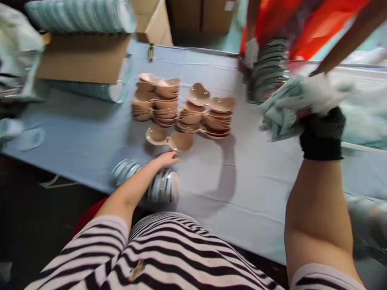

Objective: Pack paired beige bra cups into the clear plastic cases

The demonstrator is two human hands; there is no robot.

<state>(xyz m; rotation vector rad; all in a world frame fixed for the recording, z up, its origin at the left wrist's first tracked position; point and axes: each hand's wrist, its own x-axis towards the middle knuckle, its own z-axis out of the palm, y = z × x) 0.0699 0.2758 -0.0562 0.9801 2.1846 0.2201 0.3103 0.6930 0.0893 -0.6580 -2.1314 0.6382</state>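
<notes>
My left hand (167, 159) is just below a single tan adhesive bra (181, 141), its fingertips at the near rim of one cup. The fingers point right, loosely extended, with nothing visible in them. Behind that bra stand two nested stacks of similar bras, a left stack (165, 105) and a right stack (208, 119). At the right, my right hand (323, 125) in a black mesh glove is closed on a bunch of pale green plastic bags (281, 114). The bunch is blurred and its lower part is partly hidden by the glove.
Clear-wrapped round packs (163, 186) line the near edge under my left forearm. An open cardboard box (83, 58) with rows of packs is at the far left. Across the table, a co-worker's arm (347, 38) reaches in beside a stack of packs (270, 70).
</notes>
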